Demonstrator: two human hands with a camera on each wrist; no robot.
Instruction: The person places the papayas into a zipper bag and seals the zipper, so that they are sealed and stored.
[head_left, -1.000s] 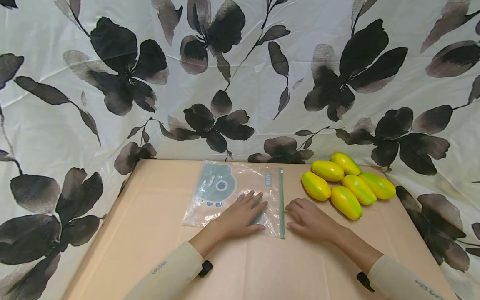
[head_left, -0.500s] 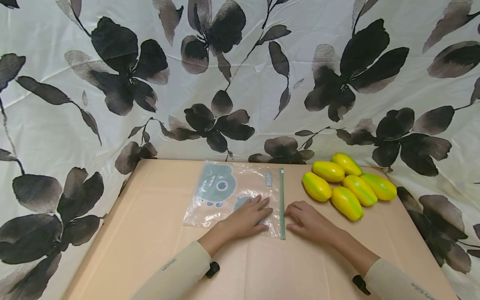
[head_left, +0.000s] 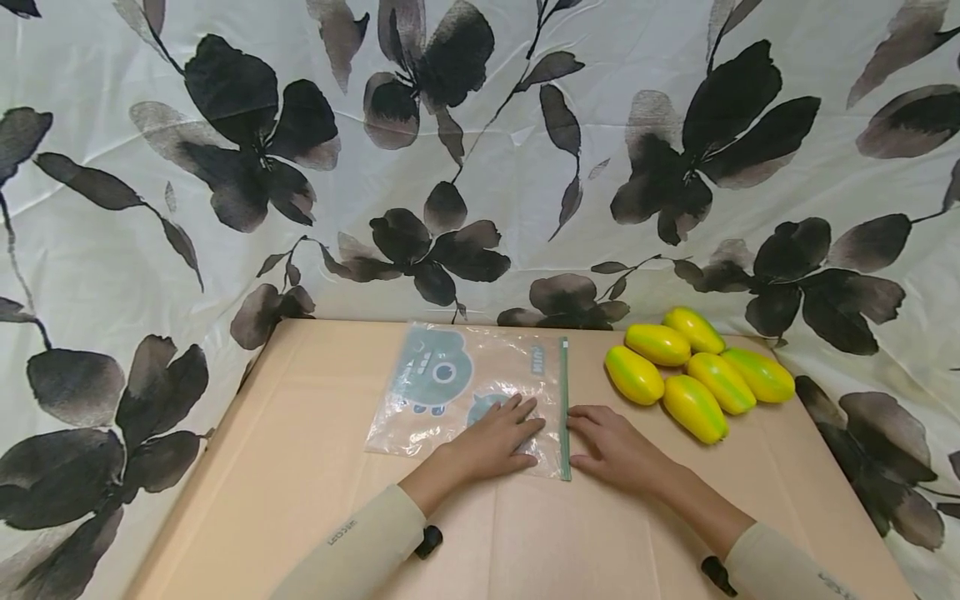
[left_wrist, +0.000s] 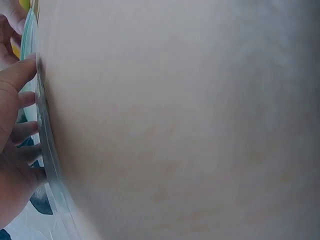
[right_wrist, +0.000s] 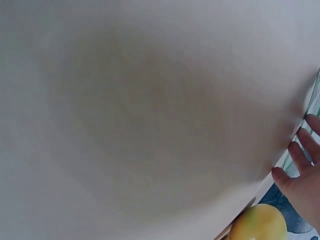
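Note:
A clear zip bag (head_left: 517, 350) with blue-grey cartoon prints lies flat on the board, its green zip edge (head_left: 565, 392) on the right side. My left hand (head_left: 491, 437) rests palm down on the bag's near right part, fingers spread. In the left wrist view, the left fingers (left_wrist: 27, 132) lie extended over the plastic. At the green zip edge is my right hand (head_left: 615, 446), fingertips at or just beside the strip; contact is hard to tell. The right wrist view has the right fingers (right_wrist: 300, 155) apart and nearly straight, with nothing held.
Several yellow oblong fruits (head_left: 693, 408) with green streaks lie grouped beyond my right hand, at the back right of the board. The tan cardboard surface (head_left: 300, 467) spreads beneath everything. A floral cloth (head_left: 555, 242) hangs behind and at both sides.
My left hand has slid slightly right and nearer across the bag. My right hand has shifted a little left, bringing its fingertips to the green zip edge. Bag and fruits stay in place.

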